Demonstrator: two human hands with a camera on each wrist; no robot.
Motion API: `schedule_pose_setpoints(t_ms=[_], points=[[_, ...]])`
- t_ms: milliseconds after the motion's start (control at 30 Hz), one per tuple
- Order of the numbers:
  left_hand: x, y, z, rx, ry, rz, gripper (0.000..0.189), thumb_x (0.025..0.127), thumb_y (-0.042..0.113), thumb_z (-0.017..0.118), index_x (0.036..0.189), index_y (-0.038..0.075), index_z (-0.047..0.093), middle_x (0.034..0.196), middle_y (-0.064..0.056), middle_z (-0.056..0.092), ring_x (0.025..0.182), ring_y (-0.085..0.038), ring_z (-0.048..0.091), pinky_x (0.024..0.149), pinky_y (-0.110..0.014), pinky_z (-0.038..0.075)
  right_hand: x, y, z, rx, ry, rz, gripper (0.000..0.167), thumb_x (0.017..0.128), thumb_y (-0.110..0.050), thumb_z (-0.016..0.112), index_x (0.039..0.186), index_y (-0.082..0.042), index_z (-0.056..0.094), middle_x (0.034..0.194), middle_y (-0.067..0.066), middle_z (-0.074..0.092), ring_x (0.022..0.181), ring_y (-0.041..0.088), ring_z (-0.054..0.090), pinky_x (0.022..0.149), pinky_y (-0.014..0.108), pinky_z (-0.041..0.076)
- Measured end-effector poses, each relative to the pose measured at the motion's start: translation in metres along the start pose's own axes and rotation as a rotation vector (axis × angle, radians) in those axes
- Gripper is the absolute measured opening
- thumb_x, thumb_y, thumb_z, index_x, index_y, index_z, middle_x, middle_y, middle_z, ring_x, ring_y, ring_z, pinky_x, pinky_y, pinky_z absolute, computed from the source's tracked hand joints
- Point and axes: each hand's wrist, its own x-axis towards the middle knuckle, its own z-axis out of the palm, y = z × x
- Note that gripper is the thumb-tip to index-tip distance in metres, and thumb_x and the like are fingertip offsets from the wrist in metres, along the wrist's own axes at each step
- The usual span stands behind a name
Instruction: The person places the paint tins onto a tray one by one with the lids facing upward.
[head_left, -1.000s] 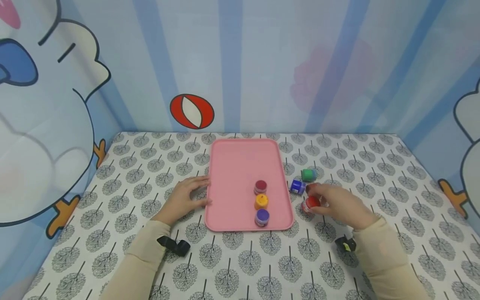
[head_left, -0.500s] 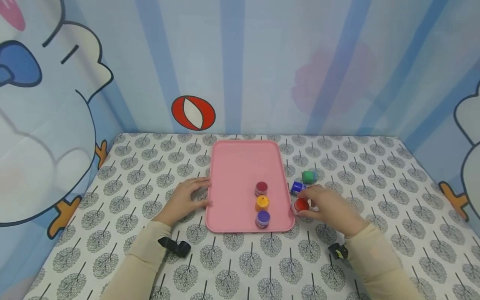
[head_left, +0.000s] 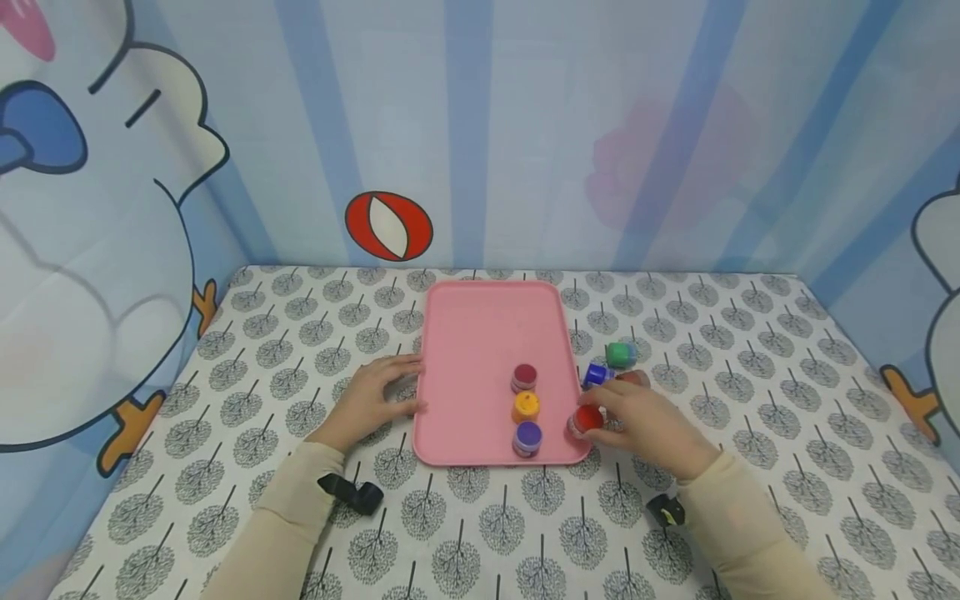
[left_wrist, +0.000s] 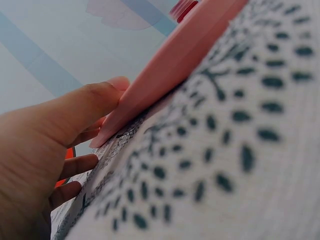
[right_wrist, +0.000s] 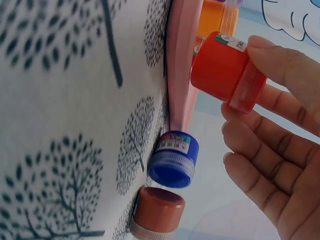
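Observation:
In the head view my right hand [head_left: 651, 425] pinches a red paint jar [head_left: 586, 421] at the right rim of a pink tray [head_left: 480, 325]. The right wrist view shows thumb and fingers round the lid of the red paint jar [right_wrist: 220, 67], lifted off the cloth. My left hand [head_left: 371, 400] lies at the tray's left edge, its thumb [left_wrist: 107, 95] touching the rim and the other fingers loosely extended. Standing in the tray are a dark red jar [head_left: 524, 377], a yellow-orange jar [head_left: 526, 407] and a purple jar [head_left: 527, 438], in a column.
Right of the tray, a blue jar [head_left: 597, 376], a green jar [head_left: 620, 355] and a brown jar [right_wrist: 159, 210] lie on the tree-patterned cloth [head_left: 480, 533]. Behind the table hangs a blue striped curtain [head_left: 540, 150].
My right hand has carried the red paint jar leftward from the cloth to over the tray's right rim, uncovering the brown jar. The left hand stays at the tray's edge.

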Motion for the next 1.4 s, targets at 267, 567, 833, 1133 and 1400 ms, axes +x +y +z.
schedule_pose_setpoints(t_ms=[267,567,833,1133,1400], points=[[0.0,0.002,-0.001,-0.002,-0.007,-0.016,0.059,0.078,0.036,0.077,0.131,0.015,0.059,0.146,-0.003,0.05,0.136,-0.03,0.043,0.115,-0.055,0.028,0.001,-0.006,0.002,-0.008,-0.023,-0.017,0.04,0.078,-0.032,0.077,0.111,-0.012,0.067,0.103,0.002,0.071,0.091,0.015,0.066,0.079,0.032,0.058],[-0.001,0.003,-0.001,-0.003,-0.012,-0.019,0.059,0.078,0.036,0.077,0.131,0.015,0.059,0.146,-0.004,0.049,0.137,-0.03,0.043,0.116,-0.055,0.027,0.002,-0.01,0.009,0.027,-0.063,-0.042,0.037,0.079,-0.03,0.076,0.111,-0.013,0.068,0.109,0.002,0.069,0.099,0.016,0.065,0.087,0.034,0.057],[-0.001,0.002,-0.001,-0.014,-0.004,-0.01,0.058,0.078,0.035,0.078,0.13,0.014,0.06,0.146,-0.005,0.05,0.136,-0.031,0.043,0.116,-0.055,0.027,0.003,-0.013,0.012,0.026,-0.091,-0.043,0.036,0.08,-0.033,0.075,0.11,-0.015,0.068,0.107,-0.003,0.068,0.097,0.012,0.065,0.085,0.031,0.057],[0.001,0.003,-0.001,0.001,0.014,0.007,0.058,0.078,0.033,0.078,0.129,0.012,0.06,0.145,-0.006,0.051,0.134,-0.033,0.045,0.114,-0.057,0.029,0.003,-0.014,0.013,0.029,-0.084,-0.05,0.035,0.079,-0.029,0.076,0.11,-0.013,0.069,0.105,-0.002,0.067,0.096,0.012,0.064,0.085,0.03,0.057],[0.0,0.004,-0.002,-0.012,-0.003,-0.01,0.059,0.078,0.034,0.078,0.13,0.013,0.059,0.145,-0.005,0.05,0.136,-0.031,0.043,0.116,-0.056,0.027,0.003,-0.015,0.014,0.025,-0.088,-0.044,0.037,0.079,-0.03,0.076,0.11,-0.013,0.068,0.107,-0.002,0.067,0.098,0.013,0.064,0.087,0.031,0.057]])
